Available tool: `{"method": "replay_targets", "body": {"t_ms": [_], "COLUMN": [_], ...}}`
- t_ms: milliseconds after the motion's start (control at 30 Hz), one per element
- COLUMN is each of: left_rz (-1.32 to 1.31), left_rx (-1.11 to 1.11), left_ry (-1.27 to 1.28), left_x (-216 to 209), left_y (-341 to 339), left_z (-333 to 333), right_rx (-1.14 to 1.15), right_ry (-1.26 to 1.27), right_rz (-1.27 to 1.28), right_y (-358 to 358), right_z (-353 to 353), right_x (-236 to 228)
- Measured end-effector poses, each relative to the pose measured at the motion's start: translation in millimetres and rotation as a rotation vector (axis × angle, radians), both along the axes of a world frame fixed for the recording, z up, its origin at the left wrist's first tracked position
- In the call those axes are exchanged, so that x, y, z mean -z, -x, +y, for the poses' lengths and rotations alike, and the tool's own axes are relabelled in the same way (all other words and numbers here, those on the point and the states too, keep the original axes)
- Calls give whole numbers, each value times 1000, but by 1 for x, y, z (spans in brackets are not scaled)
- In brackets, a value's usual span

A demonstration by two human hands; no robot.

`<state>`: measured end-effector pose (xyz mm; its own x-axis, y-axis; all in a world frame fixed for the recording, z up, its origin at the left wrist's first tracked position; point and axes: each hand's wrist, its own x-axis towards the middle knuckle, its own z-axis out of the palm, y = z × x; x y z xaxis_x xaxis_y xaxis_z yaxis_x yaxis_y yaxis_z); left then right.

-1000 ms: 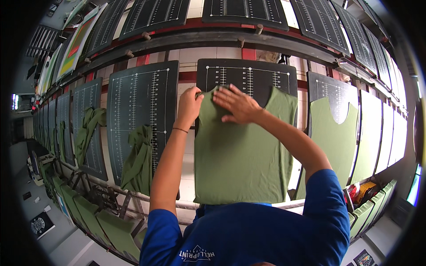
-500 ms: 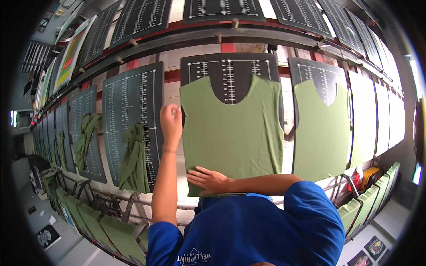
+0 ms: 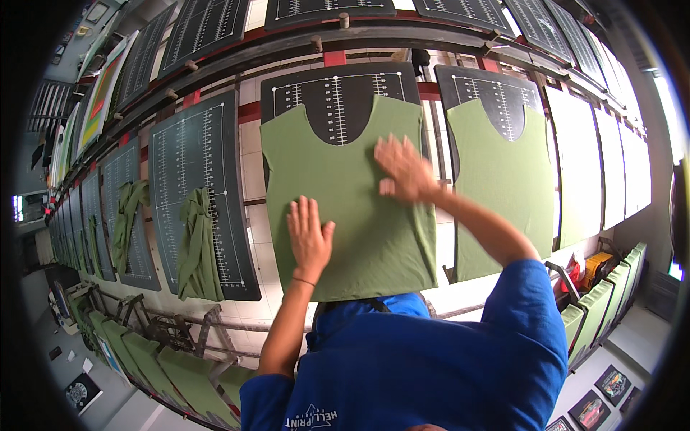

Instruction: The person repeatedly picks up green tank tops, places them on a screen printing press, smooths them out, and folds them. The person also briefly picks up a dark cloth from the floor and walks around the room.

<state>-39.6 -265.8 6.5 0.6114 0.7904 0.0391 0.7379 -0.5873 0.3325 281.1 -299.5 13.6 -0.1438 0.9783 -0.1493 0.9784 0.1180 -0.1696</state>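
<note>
A green fabric shirt panel (image 3: 345, 237) with a scooped neckline lies spread over a dark printing board (image 3: 287, 92) marked with white ruler lines. The board's top shows through the neckline and beyond the shoulders. My left hand (image 3: 310, 235) rests flat on the left part of the panel, fingers stretched toward the far side. On the upper right of the cloth is my right hand (image 3: 404, 169), fingers spread and slightly blurred. Neither hand grips anything. The cloth looks mostly smooth, with small folds along its lower right edge.
Right of me, a second green panel (image 3: 503, 194) covers another board, with white boards (image 3: 571, 165) beyond. At left, crumpled green cloth (image 3: 195, 248) lies on a ruled board (image 3: 233, 244). A dark rail (image 3: 402, 34) with pegs runs behind; green panels (image 3: 187, 377) hang over boards nearer me.
My left hand has come from beside the board onto the cloth. My right hand has moved from the lower left corner to the upper right. The panel now lies flatter, and the view has shifted.
</note>
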Motion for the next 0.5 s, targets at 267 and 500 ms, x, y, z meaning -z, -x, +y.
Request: {"method": "replay_targets", "body": {"t_ms": [267,500], "left_rz": [64,64], "left_rx": [-112,604], "left_ry": [-96,208], "left_x": [8,-28], "left_y": [-18,-101], "left_z": [9,-123], "right_rx": [-476,112], "right_ry": [316,-222], "right_rz": [-27,7], "right_y": [82,-31], "right_z": [-193,42], "right_x": [-14,8]}}
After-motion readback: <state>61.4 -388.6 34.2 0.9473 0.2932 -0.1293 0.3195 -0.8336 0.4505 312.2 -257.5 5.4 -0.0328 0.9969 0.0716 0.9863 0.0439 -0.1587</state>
